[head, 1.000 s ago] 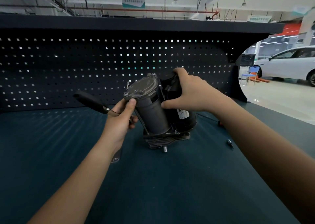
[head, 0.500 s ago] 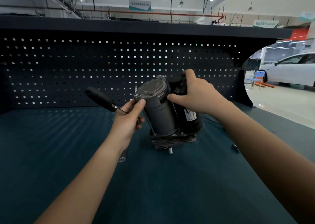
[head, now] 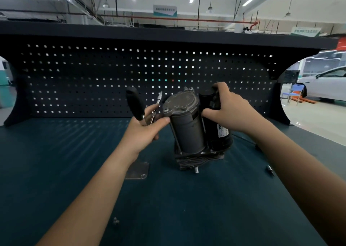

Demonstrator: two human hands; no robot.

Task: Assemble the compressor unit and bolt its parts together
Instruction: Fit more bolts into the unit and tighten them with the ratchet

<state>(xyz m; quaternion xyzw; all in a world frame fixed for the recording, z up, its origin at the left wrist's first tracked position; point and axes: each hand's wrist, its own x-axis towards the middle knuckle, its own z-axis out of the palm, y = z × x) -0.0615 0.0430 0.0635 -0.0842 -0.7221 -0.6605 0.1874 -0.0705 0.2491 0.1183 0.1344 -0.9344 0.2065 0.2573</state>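
Steadying the compressor unit [head: 189, 133] on the teal surface [head: 56, 170], the person is holding it upright but leaning slightly to the left. Its finned base is resting on the mat and its grey cast head [head: 179, 102] is pointing up toward the pegboard [head: 93, 77]. The right hand [head: 230, 112] is wrapping around the top of the black motor can [head: 219, 137], fingers curling over the far edge and thumb pressing on the near side. The left hand [head: 144, 131] is closing around a black-handled tool [head: 134, 106] and a slim silver shaft [head: 158, 103], while its thumb is bracing against the grey cylinder just under the head. I cannot tell whether that shaft is a long bolt or part of the tool.

The step appears to be positioning the unit so a fastener can go in at the head. To do it well, the right hand should be taking the whole job of steadying, settling the base flat so the unit is not rocking. That would free the left thumb, and the fastener should be going in by fingers first, in line with its hole, before the tool is turning it.

A flat metal plate [head: 138, 170] is lying just left of the base, a loose bolt [head: 270, 170] is sitting well to the right, and small hardware [head: 116, 220] is waiting nearer the person.
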